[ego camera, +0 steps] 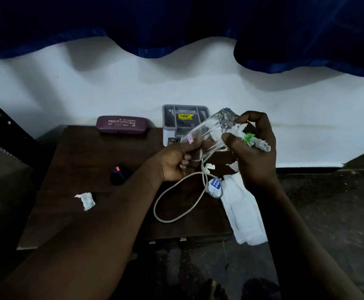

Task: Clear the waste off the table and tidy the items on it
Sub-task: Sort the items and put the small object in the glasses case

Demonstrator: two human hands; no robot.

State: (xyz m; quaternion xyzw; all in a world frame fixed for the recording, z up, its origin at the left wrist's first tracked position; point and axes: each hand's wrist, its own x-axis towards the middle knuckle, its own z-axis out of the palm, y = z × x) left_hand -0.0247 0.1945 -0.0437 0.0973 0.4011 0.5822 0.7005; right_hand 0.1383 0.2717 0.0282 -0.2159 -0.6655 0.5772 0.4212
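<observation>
1. Dim overall. The brightest zone is the plain white wall (112, 83), a band from 9 to 3 o'clock.
2. Dark blue hanging curtain (176, 22) at 12 o'clock is near black and throws soft scalloped shadows down the wall. Light seems to come from above.
3. Dark brown wooden table (79, 152), centre to 7 o'clock, is underexposed.
4. Clear glass tumbler (207, 131) in the left hand (176, 163) shows small white glints. Shredded white and green paper scraps (261, 145) in the right hand (256, 161) look nearly washed out.
5. Both hands and forearms are murky, with little surface detail.
6. Wide-angle bowing: the wall base curves and the table edges splay. Gold lettering on the maroon oblong spectacle case (122, 124) is legible. Floor at 4 o'clock is grainy.
</observation>
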